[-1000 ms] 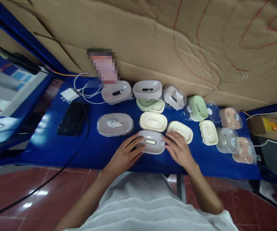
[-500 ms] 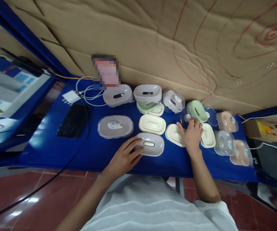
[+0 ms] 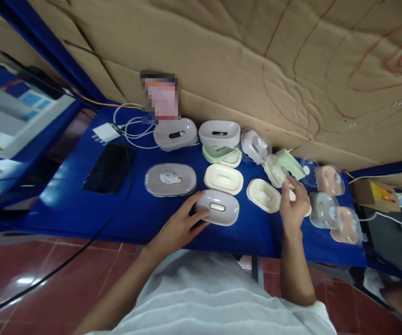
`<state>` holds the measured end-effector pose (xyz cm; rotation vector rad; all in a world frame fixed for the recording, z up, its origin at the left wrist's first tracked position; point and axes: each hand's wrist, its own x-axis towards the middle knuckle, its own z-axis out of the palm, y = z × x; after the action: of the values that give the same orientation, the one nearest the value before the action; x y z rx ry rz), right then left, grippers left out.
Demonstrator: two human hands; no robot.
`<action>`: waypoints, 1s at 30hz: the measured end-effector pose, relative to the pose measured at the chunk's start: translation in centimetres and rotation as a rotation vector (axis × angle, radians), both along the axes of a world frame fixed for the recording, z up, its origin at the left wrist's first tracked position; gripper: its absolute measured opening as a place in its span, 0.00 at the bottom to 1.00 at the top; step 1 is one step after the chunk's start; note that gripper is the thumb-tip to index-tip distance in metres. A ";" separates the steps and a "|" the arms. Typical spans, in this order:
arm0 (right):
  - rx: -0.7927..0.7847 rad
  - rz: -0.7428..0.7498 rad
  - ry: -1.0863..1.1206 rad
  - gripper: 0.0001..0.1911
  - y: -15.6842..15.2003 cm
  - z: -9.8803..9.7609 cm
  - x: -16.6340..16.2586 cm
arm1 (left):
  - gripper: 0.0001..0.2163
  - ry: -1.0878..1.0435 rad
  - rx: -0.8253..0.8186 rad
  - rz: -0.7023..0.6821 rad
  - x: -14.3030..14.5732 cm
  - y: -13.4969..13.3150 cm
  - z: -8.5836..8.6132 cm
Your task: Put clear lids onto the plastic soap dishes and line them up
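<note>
My left hand (image 3: 182,221) has its thumb and fingers around the left end of a grey oval soap box (image 3: 227,216), which rests on the table with a slot in its middle. To the right, my right hand (image 3: 294,204) pinches the edge of a clear plastic lid (image 3: 274,171), tilted up off the table. Behind that lid a green soap box (image 3: 291,164) stands tipped. A cream oval tray (image 3: 264,195) lies left of my right hand, and another cream tray (image 3: 224,179) sits behind the grey box. Part of a third cream tray is hidden beneath my right hand.
A lidded grey box (image 3: 170,180) lies to the left, with a black phone (image 3: 108,167) and a white charger (image 3: 106,132) beyond. Grey boxes (image 3: 219,133) line the cardboard wall (image 3: 222,60). Pink lidded boxes (image 3: 345,225) stand at right. A black cable (image 3: 128,186) crosses the left side.
My right hand has taken hold of the clear lid and raised it, shifting slightly right and nearer. The green box has tipped. My left hand keeps its place on the grey box.
</note>
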<state>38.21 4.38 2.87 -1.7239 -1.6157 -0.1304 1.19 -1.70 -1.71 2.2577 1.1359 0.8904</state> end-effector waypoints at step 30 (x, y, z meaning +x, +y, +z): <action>-0.260 0.996 -0.070 0.16 -6.9 -1.8 -8.7 | 0.29 0.034 0.020 0.068 -0.8 -1.3 -0.2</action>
<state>29.52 -2.53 1.09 -0.9018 -2.4259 0.5221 0.40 -3.05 -1.88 2.2701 1.2306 0.8967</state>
